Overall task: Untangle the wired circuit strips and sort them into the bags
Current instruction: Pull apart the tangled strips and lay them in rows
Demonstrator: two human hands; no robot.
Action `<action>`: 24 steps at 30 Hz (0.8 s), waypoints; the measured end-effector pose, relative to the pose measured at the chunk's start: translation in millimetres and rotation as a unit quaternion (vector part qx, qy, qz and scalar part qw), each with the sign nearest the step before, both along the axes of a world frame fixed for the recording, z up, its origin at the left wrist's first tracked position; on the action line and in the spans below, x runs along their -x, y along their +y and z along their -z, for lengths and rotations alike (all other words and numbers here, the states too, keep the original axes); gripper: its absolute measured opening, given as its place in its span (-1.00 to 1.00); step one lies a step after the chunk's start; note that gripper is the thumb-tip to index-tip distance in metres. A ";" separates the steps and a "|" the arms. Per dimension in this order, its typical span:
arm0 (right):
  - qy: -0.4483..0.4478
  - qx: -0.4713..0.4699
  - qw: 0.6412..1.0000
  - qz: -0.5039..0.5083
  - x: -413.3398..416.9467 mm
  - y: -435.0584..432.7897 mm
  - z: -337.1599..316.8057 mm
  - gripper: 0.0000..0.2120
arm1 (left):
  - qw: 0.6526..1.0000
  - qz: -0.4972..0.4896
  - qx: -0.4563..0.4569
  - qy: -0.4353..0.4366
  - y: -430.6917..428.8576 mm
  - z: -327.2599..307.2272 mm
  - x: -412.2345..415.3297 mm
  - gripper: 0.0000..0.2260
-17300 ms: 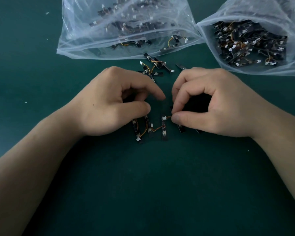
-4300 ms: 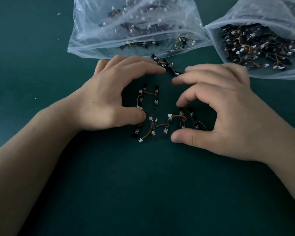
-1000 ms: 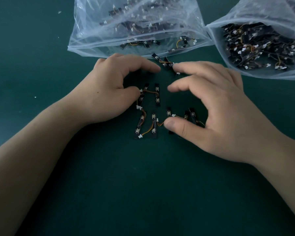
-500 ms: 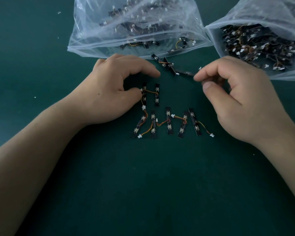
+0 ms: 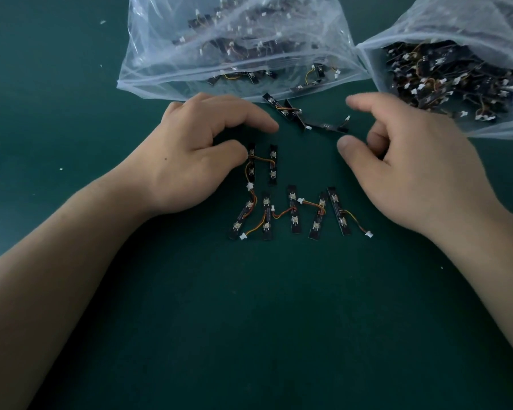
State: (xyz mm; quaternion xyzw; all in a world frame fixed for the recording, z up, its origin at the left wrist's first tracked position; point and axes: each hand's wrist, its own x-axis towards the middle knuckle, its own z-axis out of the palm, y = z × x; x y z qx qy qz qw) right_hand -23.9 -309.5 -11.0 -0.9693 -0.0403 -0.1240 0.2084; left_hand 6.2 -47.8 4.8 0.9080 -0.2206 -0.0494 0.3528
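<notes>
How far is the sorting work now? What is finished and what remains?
Done: both bags, left bag and right bag, hold many strips, and seven laid-out strips lie flat, untangled. In hand: the left hand touches the upper pair; the right hand hovers empty beside a tangled clump. Left: that clump, then bagging.

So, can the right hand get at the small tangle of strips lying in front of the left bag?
Probably yes. The right hand is open just beside the tangle of strips, thumb and forefinger either side of its nearest end; nothing lies between them.
</notes>
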 end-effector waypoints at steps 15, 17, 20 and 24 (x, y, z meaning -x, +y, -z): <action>-0.113 -0.254 0.959 -0.057 0.9 21.6 -10.6 -0.82 | 0.987 -0.050 0.090 -0.125 -0.6 2.2 4.7 -0.77; -0.104 -0.288 0.949 -0.074 6.9 30.2 -10.0 -0.81 | 0.977 -0.043 0.102 -0.181 -2.5 -0.1 7.2 -0.83; -0.078 -0.308 0.944 -0.094 10.0 37.5 -8.9 -0.80 | 0.976 -0.014 0.092 -0.195 -9.3 -1.6 11.7 -0.78; -0.061 -0.291 0.947 -0.121 10.3 41.3 -8.8 -0.82 | 0.980 0.017 0.101 -0.170 -17.5 -1.4 12.9 -0.75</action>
